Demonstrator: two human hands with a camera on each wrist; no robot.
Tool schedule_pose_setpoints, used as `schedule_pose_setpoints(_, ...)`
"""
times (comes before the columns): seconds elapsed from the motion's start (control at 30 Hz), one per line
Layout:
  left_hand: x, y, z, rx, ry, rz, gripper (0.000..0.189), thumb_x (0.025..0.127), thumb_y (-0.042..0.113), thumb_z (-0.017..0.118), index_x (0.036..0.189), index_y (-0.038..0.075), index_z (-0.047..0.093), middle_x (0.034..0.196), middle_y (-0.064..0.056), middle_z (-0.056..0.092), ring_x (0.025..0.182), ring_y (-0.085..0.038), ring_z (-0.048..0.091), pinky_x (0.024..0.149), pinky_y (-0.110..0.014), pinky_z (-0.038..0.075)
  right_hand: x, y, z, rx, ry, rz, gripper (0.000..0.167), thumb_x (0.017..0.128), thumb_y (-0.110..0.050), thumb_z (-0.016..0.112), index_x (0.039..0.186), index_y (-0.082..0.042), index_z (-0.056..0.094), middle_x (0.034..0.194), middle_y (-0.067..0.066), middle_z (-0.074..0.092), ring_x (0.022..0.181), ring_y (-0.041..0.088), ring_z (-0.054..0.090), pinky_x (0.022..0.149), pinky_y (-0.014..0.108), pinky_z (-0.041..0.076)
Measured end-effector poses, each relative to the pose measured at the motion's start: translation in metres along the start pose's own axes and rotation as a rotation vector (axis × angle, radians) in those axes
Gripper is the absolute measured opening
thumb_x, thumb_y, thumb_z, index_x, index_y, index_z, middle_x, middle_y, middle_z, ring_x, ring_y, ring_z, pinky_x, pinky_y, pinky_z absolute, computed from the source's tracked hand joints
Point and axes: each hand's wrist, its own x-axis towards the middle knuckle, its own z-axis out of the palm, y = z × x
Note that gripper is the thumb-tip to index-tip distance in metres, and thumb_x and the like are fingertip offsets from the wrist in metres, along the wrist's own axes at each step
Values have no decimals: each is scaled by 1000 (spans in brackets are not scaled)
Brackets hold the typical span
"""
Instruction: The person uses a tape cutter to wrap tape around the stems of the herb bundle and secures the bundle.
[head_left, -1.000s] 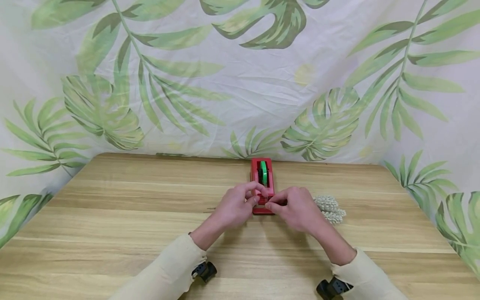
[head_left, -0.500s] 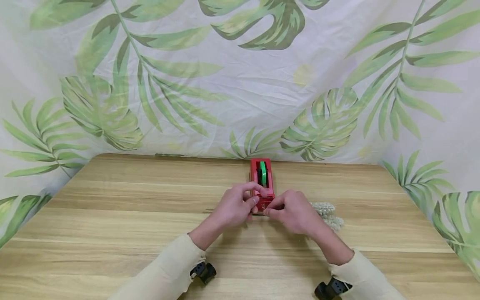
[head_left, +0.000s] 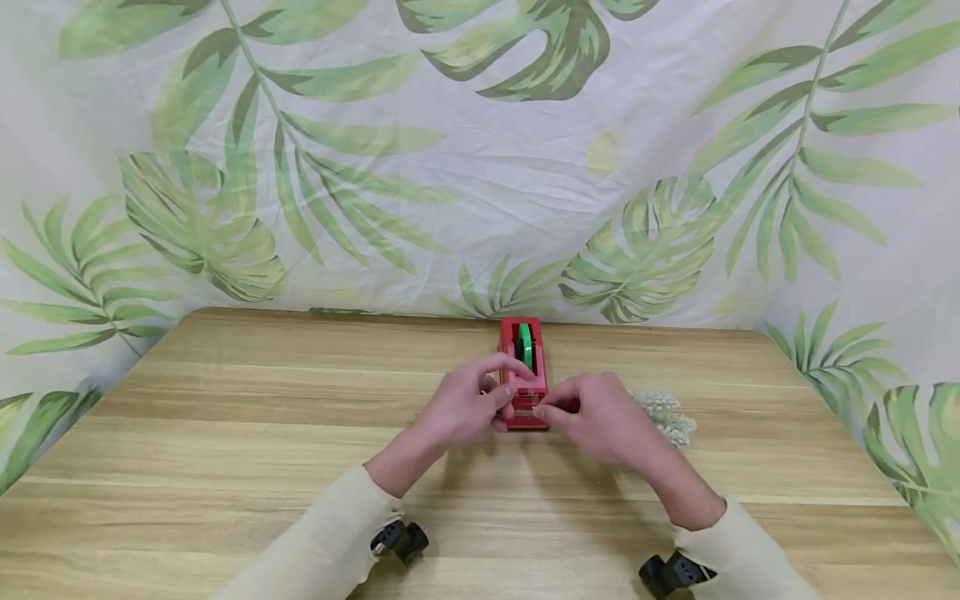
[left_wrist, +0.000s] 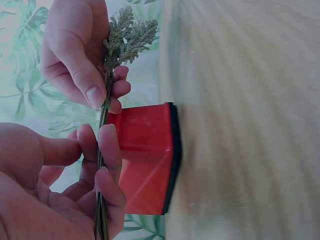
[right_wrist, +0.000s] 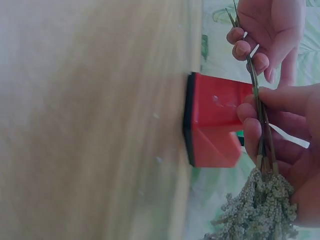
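Note:
A small bunch of artificial flowers (head_left: pixel 667 417) with pale grey-green heads and thin stems is held crosswise in front of a red tape dispenser (head_left: pixel 512 333). My left hand (head_left: pixel 465 404) holds the lower stems, its fingers curled round them in the left wrist view. Nearer the flower heads (right_wrist: pixel 260 207), my right hand (head_left: pixel 600 417) pinches the stems between thumb and fingers. A green tape roll (head_left: pixel 526 346) sits in the dispenser. In the head view the hands hide much of the stems. Whether any tape is on the stems cannot be made out.
The wooden table (head_left: pixel 262 450) spreads out around the dispenser. A leaf-patterned cloth (head_left: pixel 360 167) hangs behind it and at both sides. A black wrist camera is strapped near the left cuff (head_left: pixel 405 542) and another near the right cuff (head_left: pixel 667 575).
The flower heads and right hand dipped slightly towards me, then rose and shifted a little right. My left hand has drifted slightly left. The dispenser stays in place.

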Motion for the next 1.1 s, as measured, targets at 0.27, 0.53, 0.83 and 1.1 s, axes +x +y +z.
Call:
schedule_pose_setpoints(0.27,-6,13,-8,33,-7,70,14,106,9,63,115,10,73,80,-10,67,74,-33,73,67,-34,55,-5,1,-12,31,84,-166,23,93,-8,81,110,-9,66,85,-2,79,80,6,73,75,32,61)
schedule_pose_setpoints(0.53,-14,21,-10,147,-13,88,12,97,11,77,108,12,81,97,-3,75,78,-17,70,67,-28,55,-5,6,-16,-21,110,-371,29,87,6,79,108,-14,74,90,0,80,78,3,70,73,28,60)
schedule_pose_setpoints(0.83,-19,26,-9,213,9,115,11,95,6,78,102,12,83,94,-2,78,78,-14,64,67,-27,53,-9,1,-14,-225,202,-369,29,83,-2,83,103,-23,81,77,-15,60,75,2,58,93,52,44)
schedule_pose_setpoints(1.1,-20,27,-7,237,17,140,14,95,4,77,104,12,83,95,-2,79,76,-12,65,65,-25,54,-10,0,-12,-251,244,-359,16,87,-13,87,95,-25,80,77,-14,62,74,4,59,92,51,43)
